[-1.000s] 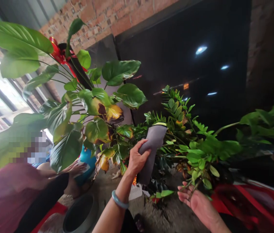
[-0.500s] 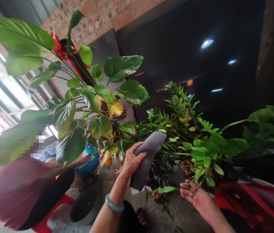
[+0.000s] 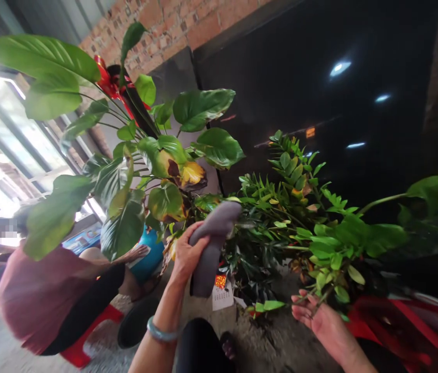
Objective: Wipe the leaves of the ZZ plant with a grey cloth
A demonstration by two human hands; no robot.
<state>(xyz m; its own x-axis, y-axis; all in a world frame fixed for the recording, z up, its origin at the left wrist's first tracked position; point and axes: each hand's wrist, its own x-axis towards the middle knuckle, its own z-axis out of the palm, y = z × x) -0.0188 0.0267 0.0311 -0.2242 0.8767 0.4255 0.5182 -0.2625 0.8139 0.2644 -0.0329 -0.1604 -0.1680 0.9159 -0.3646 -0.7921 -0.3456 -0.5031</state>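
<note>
In my left hand (image 3: 191, 249) is a folded grey cloth (image 3: 213, 243), gripped between thumb and fingers, its upper end close to the leaves at the middle. A pale bracelet (image 3: 161, 331) circles my left wrist. My right hand (image 3: 314, 313) is lower right, palm up, with its fingers curled around thin stems of a green leafy plant (image 3: 331, 248). Some of this plant's leaves hang beside and above the hand. Whether the fingertips close fully on the stems is hard to see.
A tall plant (image 3: 164, 202) with broad, partly yellowed leaves stands left. A person in a pink top (image 3: 44, 295) sits on a red stool (image 3: 77, 347), a hand near a blue pot (image 3: 149, 259). A dark bucket (image 3: 135, 324) and printed paper (image 3: 222, 298) are on the floor.
My left hand has moved left and slightly down with the grey cloth, uncovering the paper on the floor. My right hand stays at the stems. The view has shifted slightly.
</note>
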